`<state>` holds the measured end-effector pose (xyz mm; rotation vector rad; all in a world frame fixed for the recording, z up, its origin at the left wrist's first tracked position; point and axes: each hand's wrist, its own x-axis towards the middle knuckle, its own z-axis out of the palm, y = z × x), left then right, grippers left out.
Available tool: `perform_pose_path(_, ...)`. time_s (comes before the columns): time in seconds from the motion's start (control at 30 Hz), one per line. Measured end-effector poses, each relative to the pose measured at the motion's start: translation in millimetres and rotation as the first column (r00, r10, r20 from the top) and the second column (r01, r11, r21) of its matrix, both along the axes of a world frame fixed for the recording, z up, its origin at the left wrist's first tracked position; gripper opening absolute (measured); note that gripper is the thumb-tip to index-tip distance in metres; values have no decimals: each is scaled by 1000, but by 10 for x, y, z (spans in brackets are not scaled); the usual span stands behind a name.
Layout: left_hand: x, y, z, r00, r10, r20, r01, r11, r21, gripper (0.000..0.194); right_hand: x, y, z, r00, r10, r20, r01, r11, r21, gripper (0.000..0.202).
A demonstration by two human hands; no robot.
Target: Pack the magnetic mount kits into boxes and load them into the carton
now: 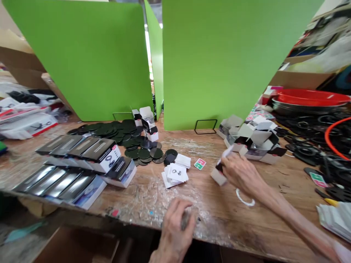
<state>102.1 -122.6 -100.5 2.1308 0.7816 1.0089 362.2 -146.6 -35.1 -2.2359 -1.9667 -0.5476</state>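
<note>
Right hand [241, 173] has its fingers closed down on a small box [218, 177], thumb and fingertips pinching its upper part; box is tilted and a bit blurred, can't tell if its base touches the table [203, 199]. Left hand [174, 228] is at the near table edge, fingers curled with a gap to the thumb; something greyish shows in that gap, can't tell if it's held. White ring [245, 198] lies flat by the right wrist. Red-and-green card [200, 164] sits left of the small box, apart from it. Further left, a loose pile of paper slips [175, 174], top one printed, then a heap of black discs [117, 131] with an open box [150, 131] standing at its right end. Left side of table: closed boxes [102, 155] in rows, some stacked on others. Beyond the right hand, a cluster of open boxes [257, 140], flaps up. Far right: black rings [309, 146] in a tangle, red tray [312, 96] behind, another paper stack [336, 219] near the corner. Green panels [214, 65] close off the back, wire stand [205, 126] at the foot of the right one
</note>
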Motion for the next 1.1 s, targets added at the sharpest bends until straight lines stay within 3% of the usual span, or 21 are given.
perform_pose_path(0.1, 260, -58, -102, 1000, -20, -9, 20, 999, -32, 69, -705, -360, -148, 985, 164, -49, -153, 971, 182, 22)
perform_pose_path(0.13, 311, -62, -133, 999, -41, 3, 41, 998, -40, 74, -894, -438, -150, 975, 203, -90, -178, 958, 225, 23)
perform_pose_path(0.2, 329, -53, -142, 992, -123, 32, 125, 988, -86, 66, -1114, -519, -47, 930, 275, -244, -208, 941, 268, 23)
perform_pose_path(0.27, 232, -16, -47, 975, -221, 9, 219, 962, -161, 63, -1076, -501, 157, 835, 308, -457, -190, 939, 286, 19)
perform_pose_path(0.33, 64, 81, 142, 954, -297, -36, 281, 932, -230, 78, -824, -385, 353, 709, 269, -652, -109, 955, 275, 22)
perform_pose_path(0.4, -90, 280, 361, 948, -315, -34, 295, 918, -264, 75, -492, -172, 433, 604, 185, -775, -8, 974, 226, 27)
perform_pose_path(0.43, -137, 426, 456, 961, -276, -32, 258, 929, -265, 63, -343, -37, 417, 568, 146, -810, 8, 983, 183, 29)
perform_pose_path(0.5, -145, 798, 573, 986, -89, -144, 57, 976, -208, 37, -148, 263, 294, 527, 110, -842, -89, 993, 74, 30)
perform_pose_path(0.53, -108, 1006, 589, 962, 50, -268, -86, 988, -125, 32, -109, 413, 208, 511, 122, -851, -181, 983, 32, 31)
perform_pose_path(0.6, 18, 1410, 543, 837, 273, -475, -284, 957, 50, 32, -131, 683, 35, 468, 172, -867, -367, 930, -14, 33)
perform_pose_path(0.67, 154, 1729, 434, 757, 355, -549, -342, 931, 129, 35, -225, 889, -102, 431, 221, -875, -489, 872, -21, 34)
perform_pose_path(0.73, 244, 1925, 316, 728, 361, -584, -337, 929, 154, 37, -322, 1022, -191, 428, 248, -869, -547, 836, -31, 36)
perform_pose_path(0.83, 267, 2031, 199, 695, 355, -626, -309, 933, 185, 30, -406, 1106, -252, 520, 345, -781, -649, 754, -99, 52)
perform_pose_path(0.93, 224, 2026, 175, 693, 345, -633, -293, 937, 191, 26, -428, 1097, -237, 603, 463, -650, -715, 675, -182, 57)
perform_pose_path(1.0, 200, 2002, 195, 708, 340, -619, -297, 938, 176, 24, -435, 1064, -198, 606, 452, -654, -715, 670, -199, 48)
perform_pose_path(1.1, 181, 1954, 255, 746, 356, -562, -341, 930, 136, 23, -453, 1005, -150, 542, 378, -751, -683, 718, -132, 26)
